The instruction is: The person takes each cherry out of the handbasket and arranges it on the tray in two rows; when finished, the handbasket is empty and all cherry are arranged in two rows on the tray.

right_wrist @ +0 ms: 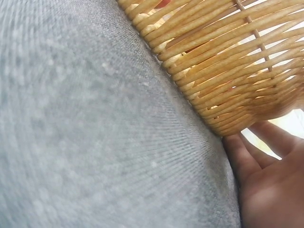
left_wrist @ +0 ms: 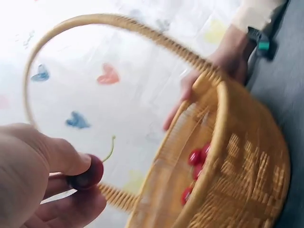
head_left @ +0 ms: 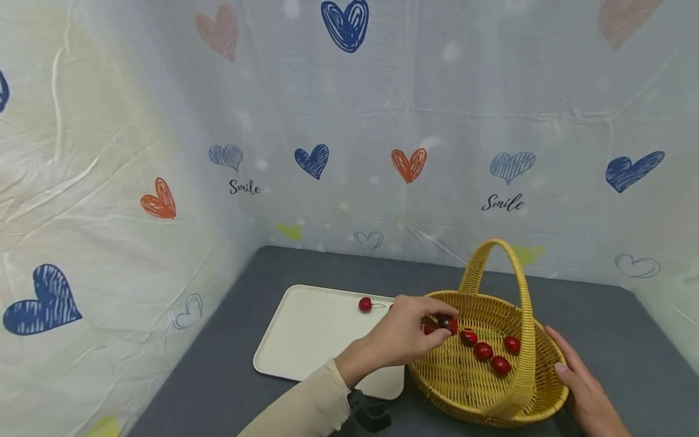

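Observation:
My left hand (head_left: 395, 331) pinches a dark red cherry (left_wrist: 90, 173) between thumb and fingers, its green stem sticking out in the left wrist view. It is over the left side of a yellow wicker basket (head_left: 464, 388) with a tall arched handle. Several red cherries (head_left: 483, 351) lie inside the basket, some partly behind my left hand. At the basket's right side, my right hand (head_left: 587, 382) holds the rim, thumb at the edge. In the right wrist view, its fingers (right_wrist: 242, 154) lie against the woven outer wall, low by the table.
A cream rectangular tray (head_left: 306, 334) lies left of the basket, partly under my left forearm. One stemmed cherry (head_left: 365, 304) is near its far edge, and another peeks out beside my hand. The grey table (head_left: 218, 388) meets a heart-printed curtain (head_left: 349, 121) behind.

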Tool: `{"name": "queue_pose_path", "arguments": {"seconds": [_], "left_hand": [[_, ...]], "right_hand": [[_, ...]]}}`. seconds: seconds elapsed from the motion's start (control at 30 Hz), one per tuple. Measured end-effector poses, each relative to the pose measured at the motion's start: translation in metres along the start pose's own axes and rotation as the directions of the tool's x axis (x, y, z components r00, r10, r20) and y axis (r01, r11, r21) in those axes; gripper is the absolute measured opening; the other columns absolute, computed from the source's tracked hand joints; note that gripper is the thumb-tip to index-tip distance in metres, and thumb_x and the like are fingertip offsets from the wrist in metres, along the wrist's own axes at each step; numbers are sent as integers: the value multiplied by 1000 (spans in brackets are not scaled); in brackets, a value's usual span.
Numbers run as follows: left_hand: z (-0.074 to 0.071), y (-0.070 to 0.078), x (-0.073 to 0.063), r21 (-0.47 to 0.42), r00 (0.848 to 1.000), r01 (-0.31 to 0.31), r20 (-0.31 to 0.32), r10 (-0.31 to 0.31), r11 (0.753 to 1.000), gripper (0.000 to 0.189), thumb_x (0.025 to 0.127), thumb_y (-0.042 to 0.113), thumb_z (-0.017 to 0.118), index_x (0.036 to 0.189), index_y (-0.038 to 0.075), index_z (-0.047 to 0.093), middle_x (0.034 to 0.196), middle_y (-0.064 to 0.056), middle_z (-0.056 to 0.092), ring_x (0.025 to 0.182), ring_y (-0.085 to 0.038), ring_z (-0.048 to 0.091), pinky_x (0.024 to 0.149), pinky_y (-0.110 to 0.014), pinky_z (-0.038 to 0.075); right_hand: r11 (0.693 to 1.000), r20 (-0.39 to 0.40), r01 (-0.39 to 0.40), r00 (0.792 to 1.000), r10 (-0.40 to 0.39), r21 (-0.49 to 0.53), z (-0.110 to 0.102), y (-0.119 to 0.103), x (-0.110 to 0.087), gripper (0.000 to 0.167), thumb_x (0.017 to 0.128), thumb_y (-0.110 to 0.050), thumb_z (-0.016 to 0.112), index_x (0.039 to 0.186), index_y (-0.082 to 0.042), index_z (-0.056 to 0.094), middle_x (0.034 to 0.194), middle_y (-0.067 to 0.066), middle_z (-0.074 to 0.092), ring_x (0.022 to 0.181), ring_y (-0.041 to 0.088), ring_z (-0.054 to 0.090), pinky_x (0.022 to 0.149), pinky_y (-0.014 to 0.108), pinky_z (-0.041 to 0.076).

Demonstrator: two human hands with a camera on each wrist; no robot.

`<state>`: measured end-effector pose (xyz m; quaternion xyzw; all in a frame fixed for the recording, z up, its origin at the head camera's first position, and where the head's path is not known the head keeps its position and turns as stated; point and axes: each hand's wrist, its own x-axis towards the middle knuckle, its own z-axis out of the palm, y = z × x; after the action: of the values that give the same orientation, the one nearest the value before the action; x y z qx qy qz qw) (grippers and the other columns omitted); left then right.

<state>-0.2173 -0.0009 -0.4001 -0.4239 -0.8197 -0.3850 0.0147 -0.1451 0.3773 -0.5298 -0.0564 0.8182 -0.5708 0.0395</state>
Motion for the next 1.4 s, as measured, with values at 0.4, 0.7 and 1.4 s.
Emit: {"name": "queue_pose_path", "arguments": {"seconds": [0.4,0.7,1.4], "left_hand": [[-100,-39,-72,-262,990,131,-7,-137,956,34,98,3,81,131,9,80,129,-9,80,115,-15,78,98,-31,64],[-144,-70,-123,-350,958,242,-60,-279,905,36,98,3,80,134,5,78,130,-16,78,117,-25,79,95,-32,65],[-137,-130,-132,-277,879,360,-220,-424,891,38,98,12,84,135,7,78,128,-14,80,116,-27,80,93,-29,66]], "right_hand": [[999,4,-44,999,44,-6,0,-1,2,62,123,-32,20,177,-30,-10,171,-14,7,117,-33,36,85,16,54],[999,8,-44,999,44,19,0,1,2,62,123,-32,21,177,-31,-10,170,-14,8,117,-31,39,83,18,56],[998,18,-27,999,26,59,0,5,2,62,123,-29,21,177,-31,-9,169,-18,8,119,-31,39,84,15,54]]}}
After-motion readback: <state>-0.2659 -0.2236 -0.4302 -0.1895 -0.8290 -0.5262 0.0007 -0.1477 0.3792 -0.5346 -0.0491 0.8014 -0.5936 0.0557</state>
